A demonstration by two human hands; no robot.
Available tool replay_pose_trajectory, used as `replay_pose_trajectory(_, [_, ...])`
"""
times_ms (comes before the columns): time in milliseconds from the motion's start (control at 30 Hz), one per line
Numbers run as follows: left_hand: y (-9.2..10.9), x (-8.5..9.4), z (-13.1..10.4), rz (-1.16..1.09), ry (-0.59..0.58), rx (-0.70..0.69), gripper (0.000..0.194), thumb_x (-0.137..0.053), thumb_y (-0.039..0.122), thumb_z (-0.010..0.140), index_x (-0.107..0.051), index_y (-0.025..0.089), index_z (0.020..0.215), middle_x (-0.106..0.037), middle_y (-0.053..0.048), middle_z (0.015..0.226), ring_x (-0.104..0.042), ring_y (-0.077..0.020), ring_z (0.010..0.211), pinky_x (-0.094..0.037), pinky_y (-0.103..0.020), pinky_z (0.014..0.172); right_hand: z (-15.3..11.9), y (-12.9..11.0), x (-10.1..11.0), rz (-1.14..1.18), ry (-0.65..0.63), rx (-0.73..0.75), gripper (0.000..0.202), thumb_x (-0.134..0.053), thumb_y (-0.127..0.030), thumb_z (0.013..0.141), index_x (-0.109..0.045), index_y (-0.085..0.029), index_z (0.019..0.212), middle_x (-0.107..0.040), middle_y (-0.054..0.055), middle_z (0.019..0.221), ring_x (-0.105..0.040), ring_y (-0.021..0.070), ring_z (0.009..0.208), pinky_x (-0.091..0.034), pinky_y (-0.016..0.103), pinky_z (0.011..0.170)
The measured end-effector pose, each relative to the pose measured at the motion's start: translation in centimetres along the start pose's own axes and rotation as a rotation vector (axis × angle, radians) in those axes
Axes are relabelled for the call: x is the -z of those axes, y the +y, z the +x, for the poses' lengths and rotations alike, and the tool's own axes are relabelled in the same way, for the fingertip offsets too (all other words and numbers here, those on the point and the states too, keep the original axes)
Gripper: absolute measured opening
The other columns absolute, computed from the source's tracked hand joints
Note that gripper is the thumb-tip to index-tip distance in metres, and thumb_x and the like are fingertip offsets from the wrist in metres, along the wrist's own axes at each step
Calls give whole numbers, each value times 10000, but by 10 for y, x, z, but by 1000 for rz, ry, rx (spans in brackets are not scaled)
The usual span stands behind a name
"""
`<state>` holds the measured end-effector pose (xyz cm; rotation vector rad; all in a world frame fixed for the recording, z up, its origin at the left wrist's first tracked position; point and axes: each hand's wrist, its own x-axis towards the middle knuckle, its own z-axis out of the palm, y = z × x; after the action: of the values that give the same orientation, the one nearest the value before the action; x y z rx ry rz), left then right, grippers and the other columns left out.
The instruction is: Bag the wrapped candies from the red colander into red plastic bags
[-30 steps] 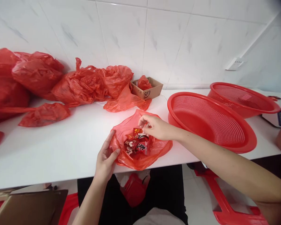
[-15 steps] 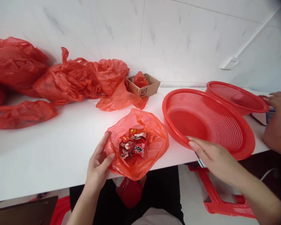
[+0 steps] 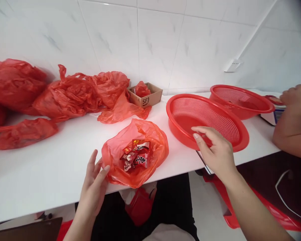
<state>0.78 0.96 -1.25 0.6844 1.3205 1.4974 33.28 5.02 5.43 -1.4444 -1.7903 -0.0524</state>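
Observation:
An open red plastic bag (image 3: 158,147) lies at the table's front edge with several small wrapped packets (image 3: 137,155) inside. Beside its left rim is my left hand (image 3: 94,184), fingers apart, the thumb tip at the plastic; I see no grip on it. My right hand (image 3: 217,154) hovers over the front rim of a large red perforated basket (image 3: 205,110), thumb and fingers apart with nothing between them. No packets show in the visible part of that basket.
Red plastic bags (image 3: 65,95) stand along the wall at the left. A cardboard box (image 3: 149,97) holds a small red bundle. A second red basket (image 3: 240,100) is at the back right, near a scale (image 3: 272,117) and another person's arm (image 3: 291,124).
My right hand has let go of the near basket's rim, and that basket now sits flatter. My left hand has loosened from the bag. The other person's hand has lifted off the far basket.

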Motion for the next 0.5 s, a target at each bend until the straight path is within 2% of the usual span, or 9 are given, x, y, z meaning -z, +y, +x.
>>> replay_pose_trajectory(100, [4, 13, -7, 38, -48, 66, 614, -687, 433, 804, -485, 304, 1369, -589, -80, 1315, -600, -247, 1131, -538, -317, 845, 8, -21, -10, 200, 19, 87, 182, -525, -258, 927, -632, -270, 1074, -663, 52, 1088, -619, 219, 1039, -505, 397, 907])
replay_pose_trajectory(200, [4, 20, -10, 103, -143, 96, 392, -692, 447, 797, -649, 213, 1109, -654, -82, 1169, -630, -217, 988, -535, -290, 770, 17, -46, -27, 263, -58, 235, 167, -515, -262, 933, -644, -270, 1038, -661, 54, 1055, -607, 217, 1041, -495, 404, 924])
replay_pose_trajectory(267, [4, 21, -10, 124, -169, 88, 292, -706, 434, 788, -680, 194, 954, -680, -62, 1024, -627, -191, 892, -530, -290, 757, 26, -57, -41, 159, -149, 319, 186, -532, -319, 926, -662, -267, 1048, -628, 77, 1156, -564, 248, 1124, -467, 439, 966])
replay_pose_trajectory(367, [10, 20, -10, 103, -172, 52, 248, -735, 421, 763, -698, 187, 834, -674, -32, 886, -603, -155, 793, -527, -278, 747, 37, -59, -66, -153, -390, 370, 342, -654, -393, 825, -660, -249, 1135, -462, 125, 1403, -477, 352, 1224, -450, 508, 955])
replay_pose_trajectory(433, [17, 23, -10, 83, -141, 18, 249, -766, 419, 729, -713, 182, 785, -673, -21, 848, -589, -138, 766, -522, -246, 718, 43, -51, -83, -338, -543, 335, 413, -695, -306, 766, -645, -229, 1168, -438, 154, 1416, -502, 387, 1175, -472, 513, 890])
replay_pose_trajectory(500, [26, 30, -8, 57, -94, -25, 255, -796, 418, 690, -720, 182, 750, -665, -11, 781, -580, -128, 727, -517, -220, 675, 49, -40, -96, -414, -632, 255, 372, -642, -171, 762, -651, -189, 1134, -525, 178, 1304, -551, 370, 1096, -490, 469, 824])
